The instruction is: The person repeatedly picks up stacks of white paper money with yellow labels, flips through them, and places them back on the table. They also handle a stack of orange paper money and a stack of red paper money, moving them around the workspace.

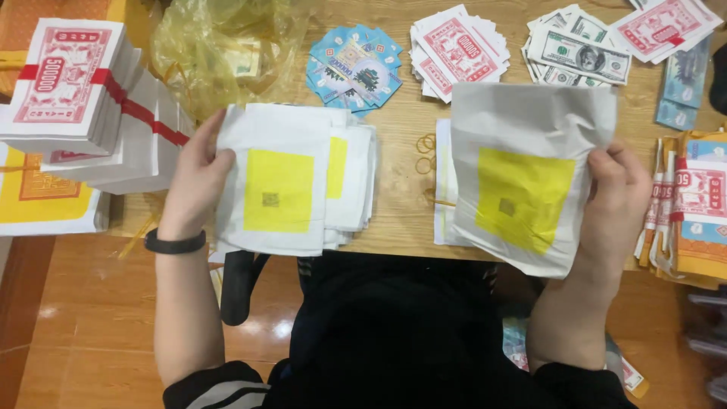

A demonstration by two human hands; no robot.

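Note:
My left hand [195, 178] grips the left edge of a stack of white paper sheets with a yellow square in the middle [284, 185], lying fanned on the wooden table [397, 163]. My right hand [617, 201] holds the right edge of a second bundle of the same white-and-yellow sheets [522, 174], lifted and tilted over a few more sheets lying flat. A black band sits on my left wrist. Rubber bands [425, 151] lie on the table between the two stacks.
Bundles of red-printed paper notes tied with red bands [83, 91] stand at left. A crumpled yellow plastic bag [219, 53], blue fanned notes [354, 67], red-and-white notes [458, 49] and green banknote-style sheets [579, 53] line the back. Colourful bundles [697, 204] sit at right.

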